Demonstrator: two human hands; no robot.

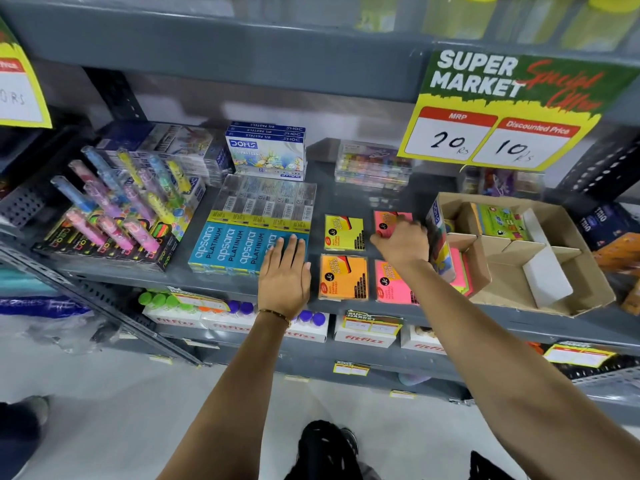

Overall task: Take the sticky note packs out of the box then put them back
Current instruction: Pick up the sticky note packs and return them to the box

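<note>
Several sticky note packs lie on the grey shelf (346, 199): a yellow pack (343, 232), an orange pack (343, 277), a pink pack (393, 282) near the front, and a coral-pink pack (388, 221) farther back. My right hand (401, 244) rests on the coral-pink pack, fingers curled around its front edge. My left hand (284, 271) lies flat and open on the shelf's front, over the corner of the blue pencil boxes. The cardboard box (540, 292) with dividers stands at the right; it holds a green pack (502, 221) and neon packs (459, 271) at its left side.
Blue Apsara pencil boxes (235, 245) sit left of the packs. Highlighter display (117, 216) at far left, Doms pastel boxes (266, 150) and clear cases (372, 166) behind. A price sign (498, 109) hangs above. Bottles and cartons fill the lower shelf.
</note>
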